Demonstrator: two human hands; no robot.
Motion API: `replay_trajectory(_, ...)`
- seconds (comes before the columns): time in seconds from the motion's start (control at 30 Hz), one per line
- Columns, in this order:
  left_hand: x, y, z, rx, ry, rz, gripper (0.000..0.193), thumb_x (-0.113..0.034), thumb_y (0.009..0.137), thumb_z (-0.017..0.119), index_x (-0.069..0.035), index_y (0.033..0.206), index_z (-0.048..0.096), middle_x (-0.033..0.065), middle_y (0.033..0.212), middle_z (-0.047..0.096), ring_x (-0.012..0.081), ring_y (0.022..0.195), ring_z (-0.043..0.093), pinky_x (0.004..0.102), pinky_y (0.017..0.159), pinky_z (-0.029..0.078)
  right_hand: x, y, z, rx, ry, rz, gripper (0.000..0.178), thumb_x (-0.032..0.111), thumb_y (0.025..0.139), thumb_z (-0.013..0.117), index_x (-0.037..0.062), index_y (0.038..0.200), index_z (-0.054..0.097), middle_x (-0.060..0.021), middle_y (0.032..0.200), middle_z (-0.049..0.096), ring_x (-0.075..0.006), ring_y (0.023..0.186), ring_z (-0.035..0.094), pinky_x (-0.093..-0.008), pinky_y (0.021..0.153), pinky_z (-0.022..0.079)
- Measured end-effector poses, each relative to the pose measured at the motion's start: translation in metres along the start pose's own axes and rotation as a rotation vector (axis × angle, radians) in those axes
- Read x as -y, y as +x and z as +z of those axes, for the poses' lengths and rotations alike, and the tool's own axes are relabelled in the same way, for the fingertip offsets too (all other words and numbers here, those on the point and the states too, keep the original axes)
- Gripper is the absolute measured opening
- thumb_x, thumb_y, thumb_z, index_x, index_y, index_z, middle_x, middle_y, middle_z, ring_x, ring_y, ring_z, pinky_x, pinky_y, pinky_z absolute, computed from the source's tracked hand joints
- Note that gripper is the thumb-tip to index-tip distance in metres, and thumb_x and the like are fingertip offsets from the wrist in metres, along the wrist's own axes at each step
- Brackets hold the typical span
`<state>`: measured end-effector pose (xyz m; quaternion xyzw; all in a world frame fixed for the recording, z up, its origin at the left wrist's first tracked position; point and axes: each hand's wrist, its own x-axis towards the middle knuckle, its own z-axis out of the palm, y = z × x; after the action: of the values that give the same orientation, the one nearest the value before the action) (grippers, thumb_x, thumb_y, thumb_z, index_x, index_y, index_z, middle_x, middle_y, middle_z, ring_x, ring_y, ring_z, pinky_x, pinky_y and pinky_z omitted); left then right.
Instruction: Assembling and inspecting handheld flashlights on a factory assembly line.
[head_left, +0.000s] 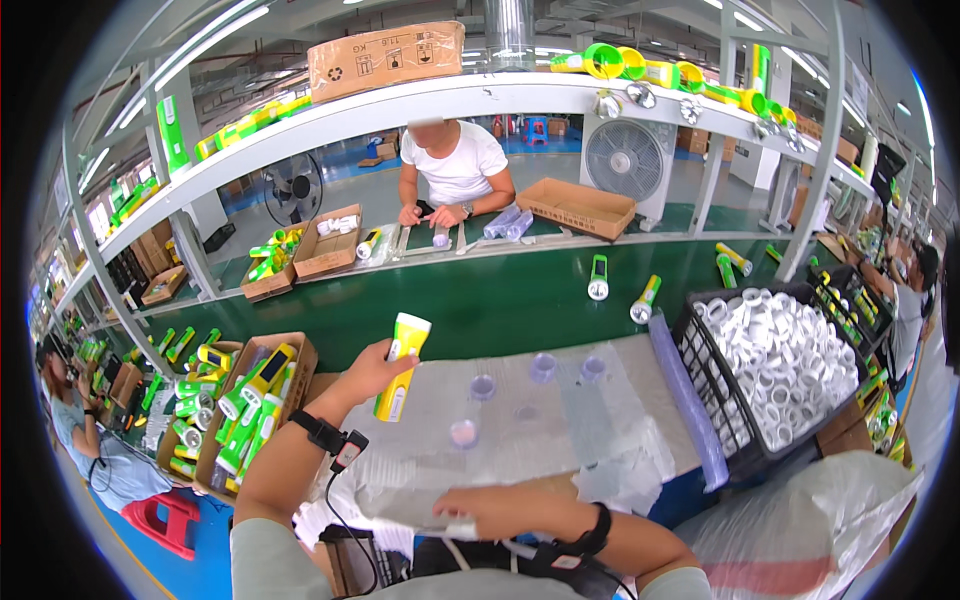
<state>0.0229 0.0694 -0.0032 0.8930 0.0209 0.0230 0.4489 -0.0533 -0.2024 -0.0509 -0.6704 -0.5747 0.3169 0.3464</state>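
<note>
My left hand (pixel 372 372) is closed around a yellow-and-green flashlight (pixel 396 385), held tilted above the workbench with its white end up. Low in front of my body, my right hand (pixel 490 510) has its fingers curled, with a small whitish piece (pixel 458 528) at the fingertips, blurred and not clear in kind. Between and beyond my hands, several clear, purple-tinted round caps (pixel 482 387) stand on the plastic-covered worktop (pixel 420 455). One nearer cap (pixel 464 433) has something pinkish inside.
At right stands a black crate (pixel 715 400) heaped with white rings (pixel 780 365), beside a purple-tinted plastic roll (pixel 690 405). A carton of flashlights (pixel 255 400) is at left. Across the green conveyor belt (pixel 450 300), holding loose flashlights (pixel 598 278), a person (pixel 455 170) works. A shelf (pixel 480 90) spans above.
</note>
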Motion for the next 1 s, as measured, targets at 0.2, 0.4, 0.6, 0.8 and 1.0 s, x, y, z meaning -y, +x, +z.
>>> replay_trajectory(0.2,0.057,0.116,0.023,-0.068,-0.498,-0.482,0.047,-0.028,0.087,0.06,-0.004,0.123,0.041,0.0165,0.098,0.058,0.0249,0.072,0.065,0.0364,0.062,0.052,-0.021,0.071,-0.007,0.401,0.136,-0.062,0.039,0.031,0.083,0.06,0.0018,0.109,0.059,-0.0192,0.092,0.065,-0.0258,0.084,0.063,-0.0381,0.071,0.048)
replay_trajectory(0.4,0.067,0.203,0.065,0.035,0.515,0.188,0.056,-0.02,0.078,0.067,-0.004,0.127,0.045,0.019,0.121,0.052,0.0338,0.103,0.056,0.0373,0.088,0.045,-0.078,0.095,-0.018,0.588,0.396,-0.003,0.032,0.02,0.084,0.059,-0.0009,0.108,0.06,-0.0128,0.091,0.066,-0.0179,0.083,0.063,-0.0333,0.072,0.048)
replay_trajectory(0.6,0.056,0.238,0.081,0.159,0.594,0.216,0.053,-0.019,0.079,0.066,-0.009,0.127,0.046,0.0164,0.114,0.053,0.0367,0.105,0.052,0.0425,0.09,0.043,-0.103,0.108,-0.001,0.669,0.888,0.178,0.047,0.029,0.087,0.057,-0.0007,0.122,0.049,-0.0115,0.092,0.066,-0.0205,0.082,0.063,-0.0338,0.071,0.05)
replay_trajectory(0.8,0.068,0.217,0.071,0.046,0.631,0.302,0.055,-0.022,0.079,0.067,-0.009,0.128,0.045,0.0169,0.124,0.05,0.0359,0.111,0.049,0.0416,0.095,0.042,-0.095,0.102,-0.003,0.545,0.585,0.093,0.039,0.032,0.088,0.052,0.0029,0.113,0.058,-0.0115,0.092,0.067,-0.0224,0.081,0.064,-0.0371,0.07,0.05)
replay_trajectory(1.0,0.073,0.164,0.045,-0.081,0.585,0.187,0.055,-0.026,0.078,0.067,-0.011,0.127,0.046,0.0156,0.122,0.051,0.0347,0.11,0.05,0.0411,0.092,0.044,-0.097,0.108,0.02,0.552,0.679,0.049,0.031,0.004,0.075,0.052,0.004,0.105,0.056,-0.0091,0.082,0.062,-0.0162,0.07,0.06,-0.0318,0.063,0.047)
